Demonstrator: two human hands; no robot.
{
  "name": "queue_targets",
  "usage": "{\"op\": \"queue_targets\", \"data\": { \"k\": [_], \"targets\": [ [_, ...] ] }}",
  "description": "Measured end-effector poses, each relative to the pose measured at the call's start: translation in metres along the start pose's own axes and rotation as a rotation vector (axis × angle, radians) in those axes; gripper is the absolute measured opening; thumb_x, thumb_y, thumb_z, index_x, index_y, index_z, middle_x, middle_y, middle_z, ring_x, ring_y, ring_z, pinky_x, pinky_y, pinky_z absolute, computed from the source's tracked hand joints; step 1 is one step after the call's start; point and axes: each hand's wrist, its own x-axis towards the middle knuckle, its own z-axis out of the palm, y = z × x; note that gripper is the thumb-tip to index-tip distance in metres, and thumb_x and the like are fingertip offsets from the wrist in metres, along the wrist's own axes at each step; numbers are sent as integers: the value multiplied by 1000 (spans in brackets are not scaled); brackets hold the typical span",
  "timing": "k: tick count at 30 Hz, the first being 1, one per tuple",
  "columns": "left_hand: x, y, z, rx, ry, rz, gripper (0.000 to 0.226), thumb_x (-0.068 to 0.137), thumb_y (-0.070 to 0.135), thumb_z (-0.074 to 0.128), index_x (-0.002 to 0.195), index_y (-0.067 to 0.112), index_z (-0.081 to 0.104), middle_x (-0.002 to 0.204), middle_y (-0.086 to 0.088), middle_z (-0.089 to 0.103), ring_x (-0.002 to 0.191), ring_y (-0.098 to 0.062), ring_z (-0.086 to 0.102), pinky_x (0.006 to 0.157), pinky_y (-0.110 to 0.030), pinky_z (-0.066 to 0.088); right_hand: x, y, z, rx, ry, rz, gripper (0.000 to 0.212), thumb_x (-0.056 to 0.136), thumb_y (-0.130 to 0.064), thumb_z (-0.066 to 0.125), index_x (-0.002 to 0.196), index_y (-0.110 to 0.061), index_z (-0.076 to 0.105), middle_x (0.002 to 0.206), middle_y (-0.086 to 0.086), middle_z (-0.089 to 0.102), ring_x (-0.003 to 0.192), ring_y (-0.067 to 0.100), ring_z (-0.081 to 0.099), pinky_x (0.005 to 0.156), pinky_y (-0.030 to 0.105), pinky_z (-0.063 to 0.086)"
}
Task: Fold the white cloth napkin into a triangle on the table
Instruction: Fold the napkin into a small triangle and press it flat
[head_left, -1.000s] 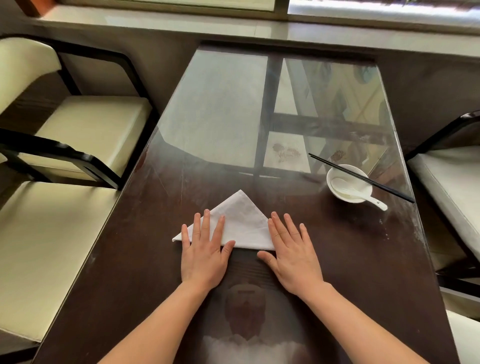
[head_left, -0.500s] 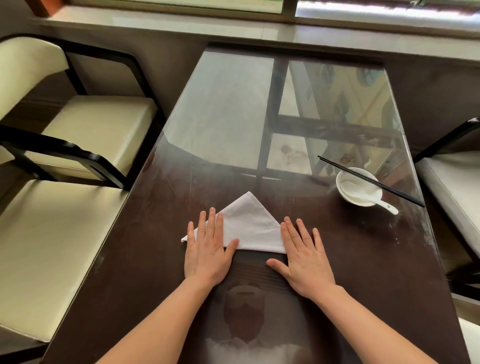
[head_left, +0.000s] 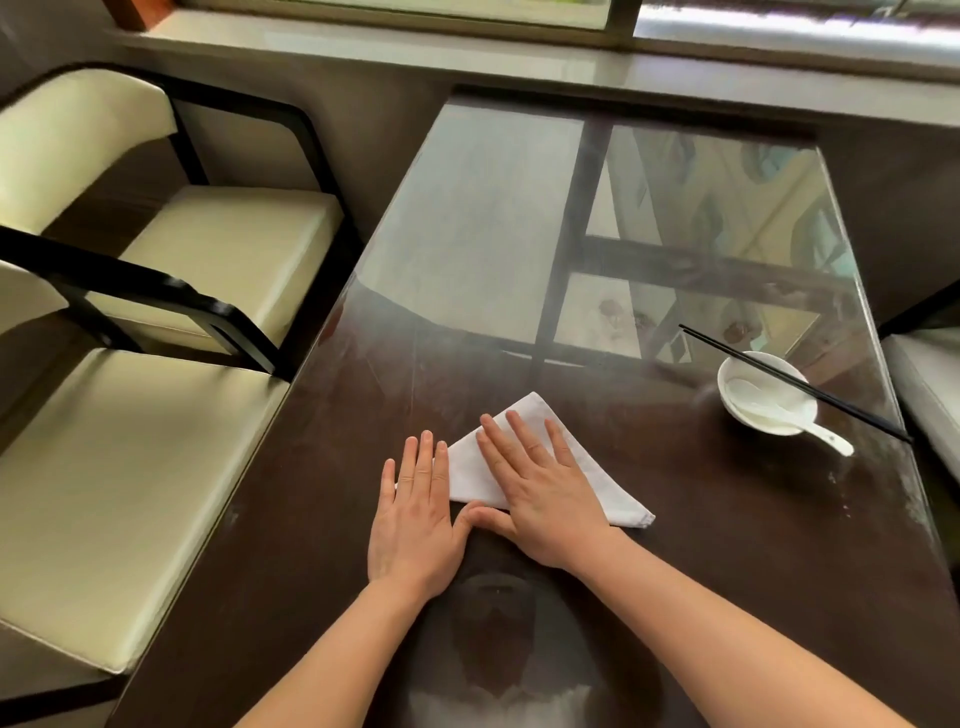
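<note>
pressing one folded napkin (head_left: 607, 491), left hand (head_left: 413, 512) and right hand (head_left: 540, 493) lie flat-fingered.

Saw dark glossy counter (head_left: 779, 571) running toward pale window sill (head_left: 467, 62); found daylight and window bars mirrored in far half. Noted near chair (head_left: 130, 493) and far chair (head_left: 234, 244) at left, cream-cushioned, black-framed; glimpsed pale seat (head_left: 930, 395) at right edge. Found grey-brown wall (head_left: 363, 119) beneath sill.

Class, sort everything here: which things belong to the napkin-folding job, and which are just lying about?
In the job: white napkin, left hand, right hand, table.
Lying about: bowl, spoon, chopsticks, chairs.
</note>
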Motion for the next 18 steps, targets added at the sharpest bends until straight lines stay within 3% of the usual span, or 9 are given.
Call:
{"op": "queue_targets", "data": {
  "k": [6, 12, 18],
  "targets": [
    [2, 0, 3, -12, -3, 3, 86, 95, 68, 0, 156, 9, 8, 165, -10, 4, 153, -25, -1, 119, -49, 6, 11, 5, 15, -16, -57, -61, 98, 88, -83, 20, 159, -16, 8, 168, -3, 1, 154, 18, -8, 121, 50, -6],
    [1, 2, 3, -6, 0, -18, 85, 97, 69, 12, 156, 8, 9, 165, -10, 4, 153, -24, -1, 119, -49, 9, 19, 31, 3, -14, -87, 155, 108, 79, -85, -6, 159, -13, 0, 166, -1, -11, 153, 18, -16, 125, 48, -2],
    [2, 2, 1, -9, -15, -18, 85, 97, 69, 11, 156, 8, 13, 165, -11, 7, 153, -25, 3, 118, -50, 11, 22, 15, 0, 32, -31, 203, 104, 81, -84, -3, 158, -14, 2, 166, -2, -10, 153, 19, -15, 123, 50, -5]
  ]
}}
